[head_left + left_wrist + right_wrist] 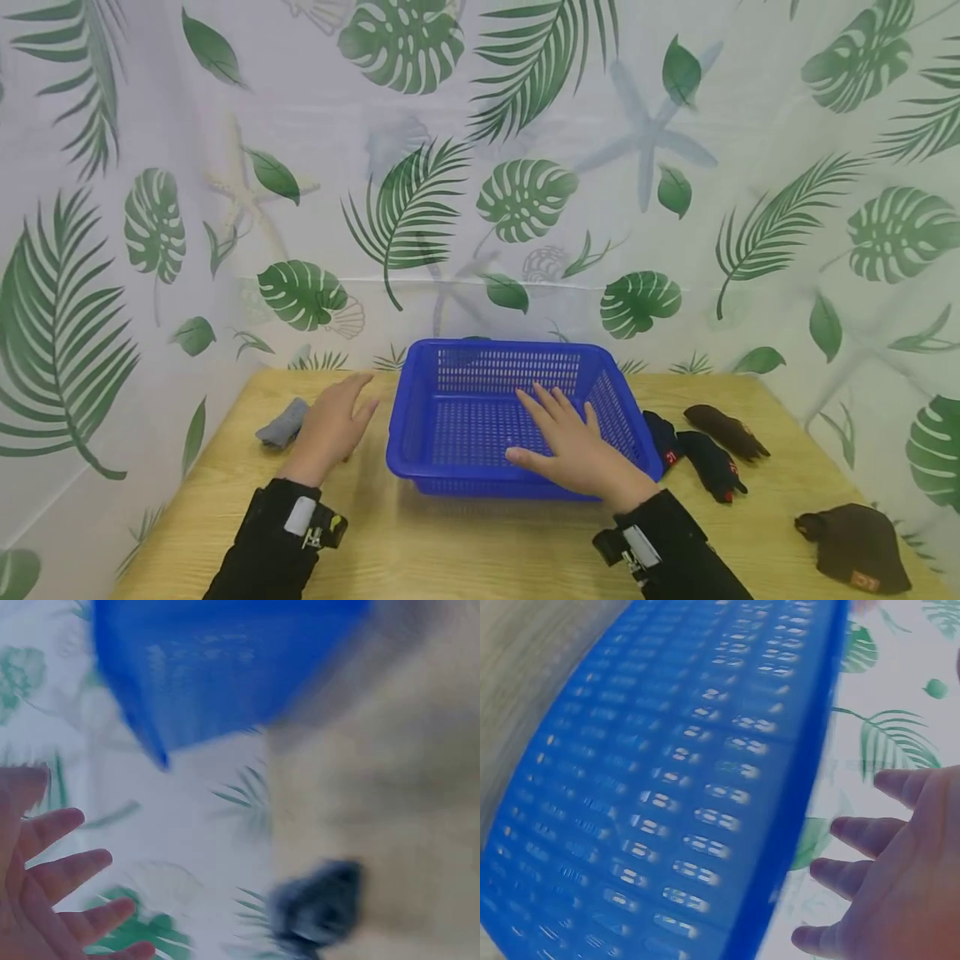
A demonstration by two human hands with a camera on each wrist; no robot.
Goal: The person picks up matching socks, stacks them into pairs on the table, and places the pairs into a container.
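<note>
A basket sits mid-table, toward the back wall. The left hand is just left of the basket, above the table; a sock lies just left of that hand. The right hand is over the basket's right half. Right of the basket lie 3 socks close together, with a cloth nearer the front right corner.

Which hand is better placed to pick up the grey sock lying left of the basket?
Left, probably. The left hand hovers open right beside the grey sock, while the right hand is over the blue basket, farther away.
</note>
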